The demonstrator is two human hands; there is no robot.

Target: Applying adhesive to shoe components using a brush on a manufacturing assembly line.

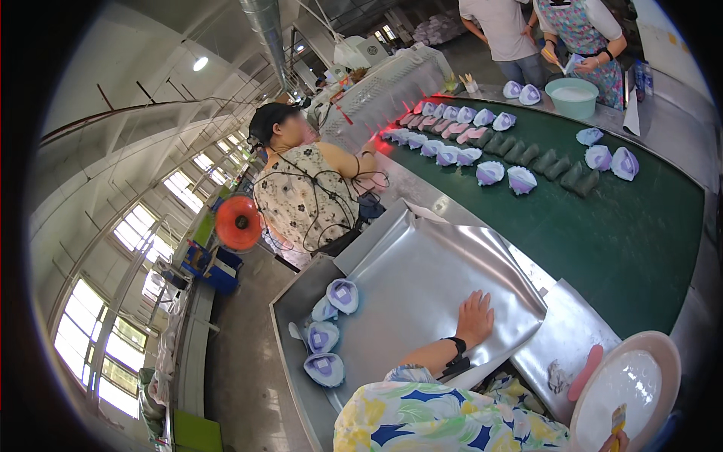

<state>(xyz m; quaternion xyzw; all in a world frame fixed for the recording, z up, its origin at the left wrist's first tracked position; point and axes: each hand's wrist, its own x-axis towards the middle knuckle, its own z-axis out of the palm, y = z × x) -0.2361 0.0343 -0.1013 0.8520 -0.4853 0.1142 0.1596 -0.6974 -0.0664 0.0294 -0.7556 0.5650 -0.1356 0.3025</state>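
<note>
My left hand (474,320), with a dark band on its wrist, lies flat with fingers stretched on a shiny metal sheet (444,248) lining a tray. At the lower right edge my right hand (616,441), only partly in view, grips a paintbrush (619,416). The brush's bristles are over a pale round basin (669,358) of white liquid. A flat pink shoe insole (585,373) lies beside the basin. Along the tray's left side sit several lilac and pale-blue shoe uppers (324,369), away from my left hand.
A green conveyor belt (602,241) carries rows of shoe uppers, pink insoles and dark soles (580,181). A person in a black cap (309,188) works at its left side. Across it, another person (587,45) holds a brush near a green basin (572,99). An orange fan (239,222) stands left.
</note>
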